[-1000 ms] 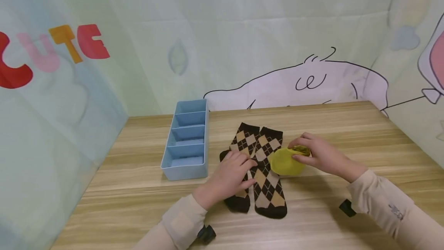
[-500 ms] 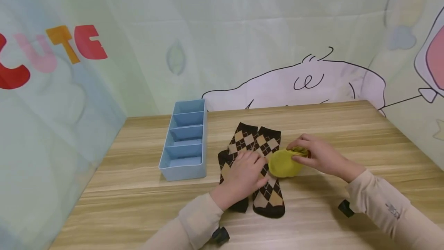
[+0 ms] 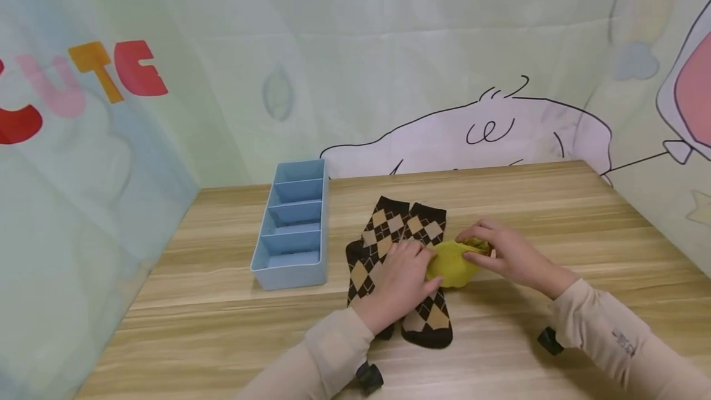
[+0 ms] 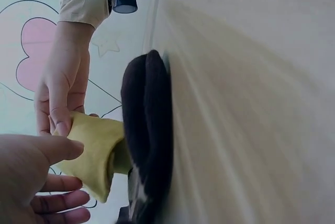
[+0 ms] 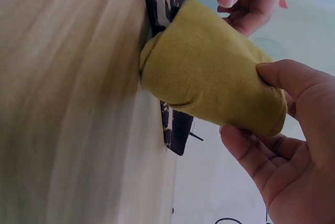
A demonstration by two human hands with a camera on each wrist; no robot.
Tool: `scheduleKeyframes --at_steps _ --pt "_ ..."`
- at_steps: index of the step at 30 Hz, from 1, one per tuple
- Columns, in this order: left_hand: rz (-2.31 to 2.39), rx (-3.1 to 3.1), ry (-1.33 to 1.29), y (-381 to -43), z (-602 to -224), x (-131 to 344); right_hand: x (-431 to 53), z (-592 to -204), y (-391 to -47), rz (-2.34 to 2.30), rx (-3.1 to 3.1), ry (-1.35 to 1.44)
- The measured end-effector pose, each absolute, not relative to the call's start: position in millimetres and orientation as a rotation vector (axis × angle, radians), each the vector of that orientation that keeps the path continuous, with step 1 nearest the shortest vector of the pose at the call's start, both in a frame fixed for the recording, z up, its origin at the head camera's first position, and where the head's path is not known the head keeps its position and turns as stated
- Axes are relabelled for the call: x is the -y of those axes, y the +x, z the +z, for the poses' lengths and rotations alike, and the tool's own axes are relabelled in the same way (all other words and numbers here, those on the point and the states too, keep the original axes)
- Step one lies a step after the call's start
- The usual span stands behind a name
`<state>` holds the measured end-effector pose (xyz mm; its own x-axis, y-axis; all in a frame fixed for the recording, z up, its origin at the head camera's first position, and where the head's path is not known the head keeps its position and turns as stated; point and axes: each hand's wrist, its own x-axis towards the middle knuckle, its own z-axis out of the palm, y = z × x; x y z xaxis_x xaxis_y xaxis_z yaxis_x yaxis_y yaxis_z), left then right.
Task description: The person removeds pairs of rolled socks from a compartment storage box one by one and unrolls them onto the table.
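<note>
My right hand (image 3: 513,257) pinches one end of a folded yellow sock bundle (image 3: 450,265) between thumb and fingers. The bundle's far end sits low over a brown-and-black argyle sock pair (image 3: 426,325) lying flat on the table. In the right wrist view the rolled yellow knit (image 5: 204,67) shows up close, its lower end by the tabletop. My left hand (image 3: 402,279) is over the argyle socks, fingertips right at the bundle's left end. Its thumb and fingers (image 4: 60,216) are spread apart in the left wrist view. The hand hides part of both argyle socks.
A light blue organizer box (image 3: 291,278) with several compartments stands on the wooden table (image 3: 222,326), left of the socks. A printed cloth backdrop (image 3: 355,66) rises behind the table and along its sides.
My left hand has moved right across the argyle socks to the yellow sock bundle. The right hand keeps its pinch on the bundle, nearly in place.
</note>
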<state>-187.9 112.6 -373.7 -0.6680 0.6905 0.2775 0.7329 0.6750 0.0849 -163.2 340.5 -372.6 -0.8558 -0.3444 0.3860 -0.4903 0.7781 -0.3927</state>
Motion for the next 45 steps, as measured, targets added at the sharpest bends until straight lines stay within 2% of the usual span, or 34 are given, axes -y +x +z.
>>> scheduleKeyframes --at_steps 11,18,30,45 --pt "-0.384 2.733 -1.083 -185.9 -382.0 -131.2 -341.6 -381.4 -161.4 1.049 2.726 0.487" --pt "-0.506 2.745 -1.011 -186.5 -389.6 -140.7 -344.5 -388.4 -162.8 1.137 2.663 0.527" --pt "-0.302 2.445 -1.099 -186.5 -397.3 -145.7 -355.2 -388.6 -160.2 0.849 2.708 0.678" --pt "-0.33 2.457 -1.117 -188.3 -394.4 -140.4 -355.7 -396.8 -152.8 0.587 2.695 0.609"
